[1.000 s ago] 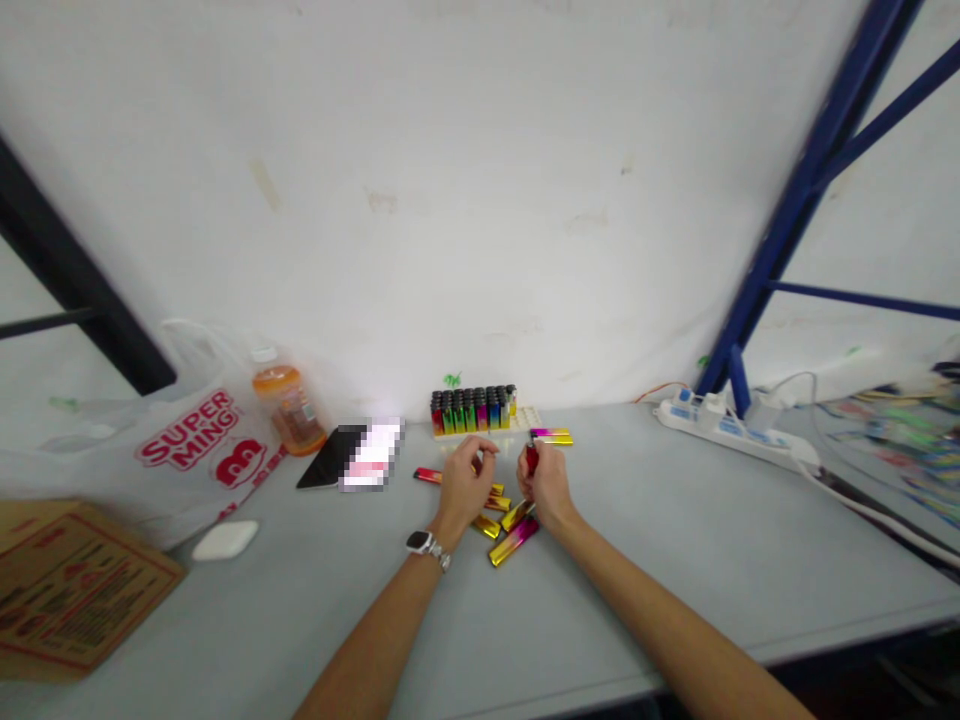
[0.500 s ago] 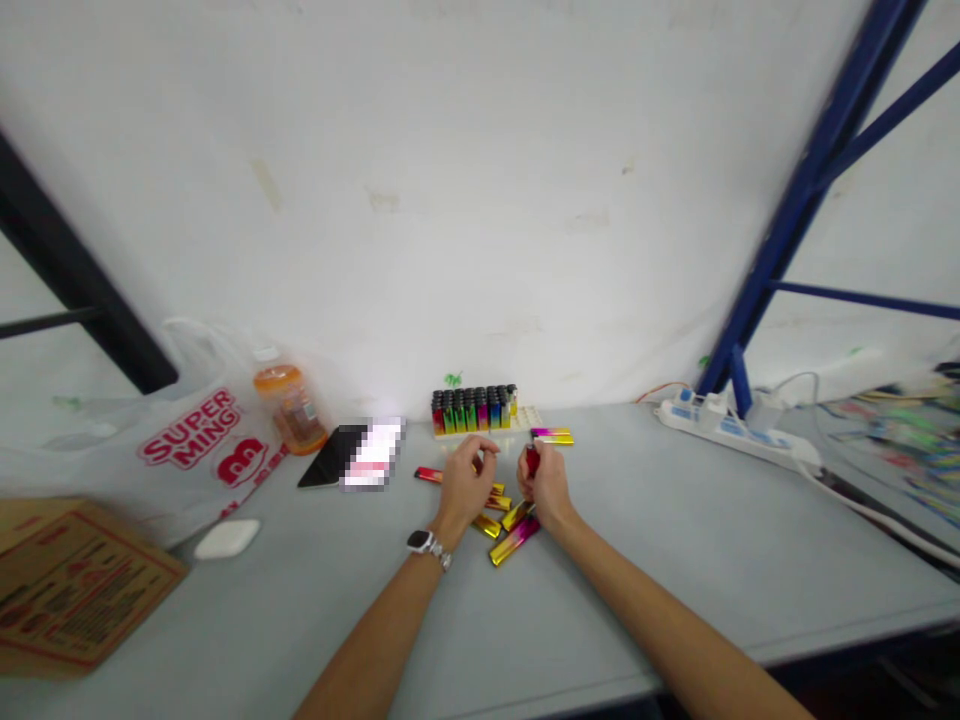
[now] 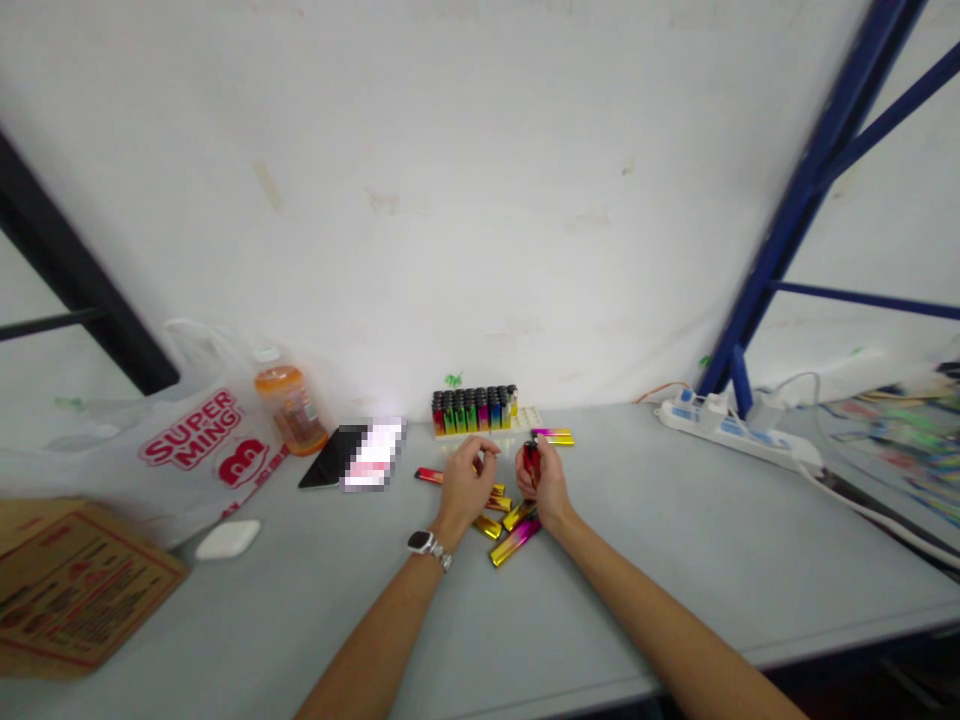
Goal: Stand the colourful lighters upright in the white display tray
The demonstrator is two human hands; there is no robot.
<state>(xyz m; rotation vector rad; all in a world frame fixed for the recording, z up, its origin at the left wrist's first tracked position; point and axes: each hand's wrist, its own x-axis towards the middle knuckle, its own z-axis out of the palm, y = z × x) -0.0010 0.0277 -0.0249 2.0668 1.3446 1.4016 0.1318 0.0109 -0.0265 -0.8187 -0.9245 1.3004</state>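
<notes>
My right hand (image 3: 553,485) is closed around a red lighter (image 3: 532,460), which stands upright with its dark top showing above the fingers. Facing it, my left hand (image 3: 466,482) hovers over loose lighters, fingers loosely curled and apart from the thumb, with nothing visible in its grasp. Shiny lighters lie scattered beneath and between the hands, among them a purple-and-yellow lighter (image 3: 514,543) and a red lighter (image 3: 429,475) by the left hand; some are partly hidden. Behind the hands, rows of upright lighters (image 3: 472,410) fill much of a pale holder (image 3: 529,417).
A purple-and-yellow lighter (image 3: 556,437) lies beside the holder. Leftward are a phone (image 3: 375,455), a dark tablet-like object (image 3: 330,458), an orange bottle (image 3: 291,410), a plastic bag (image 3: 187,440), a white case (image 3: 228,540) and a cardboard box (image 3: 82,590). A power strip (image 3: 739,437) sits right.
The red lighter shows more above my right hand's fingers, now with its dark top up. The left hand stays almost still.
</notes>
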